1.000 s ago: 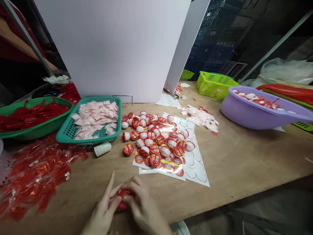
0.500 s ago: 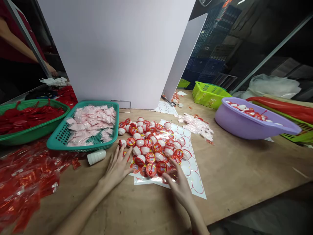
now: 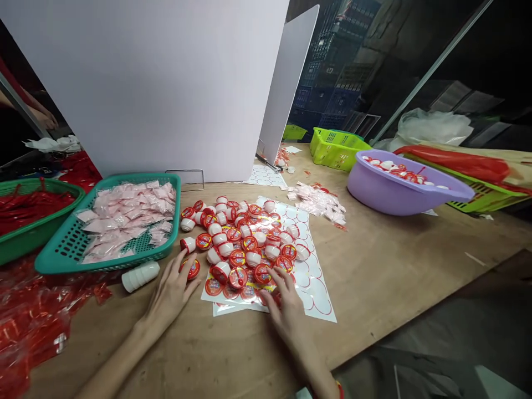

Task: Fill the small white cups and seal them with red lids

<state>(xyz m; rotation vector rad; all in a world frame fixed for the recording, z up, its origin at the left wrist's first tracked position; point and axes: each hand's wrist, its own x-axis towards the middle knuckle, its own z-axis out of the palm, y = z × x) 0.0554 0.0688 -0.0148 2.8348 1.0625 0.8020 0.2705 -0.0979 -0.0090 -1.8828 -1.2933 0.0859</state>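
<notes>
A pile of small white cups with red lids (image 3: pixel 249 244) lies on printed sticker sheets (image 3: pixel 320 288). My left hand (image 3: pixel 168 288) rests at the pile's left edge, fingers apart around a red-lidded cup (image 3: pixel 191 269) lying there; no firm grip shows. Over the front right of the pile, my right hand (image 3: pixel 286 307) has its thumb and fingers spread. Its fingertips are beside another lidded cup (image 3: pixel 262 272), and something red shows partly hidden under the palm. A short stack of white cups (image 3: pixel 140 276) lies on its side left of my left hand.
A teal basket (image 3: pixel 177 221) holds small pink-white packets; a green basin (image 3: pixel 25 235) holds red pieces. More packets (image 3: pixel 318 202) lie behind the sheets. A purple basin (image 3: pixel 386 194) stands right, with a white panel (image 3: pixel 166 94) behind. Red plastic packets (image 3: pixel 25 327) cover the left front.
The view has shifted, so the scene sits further left. My right hand has drawn slightly left, its fingertips closer to a cup at the pile's front. My left hand stays by the same cup.
</notes>
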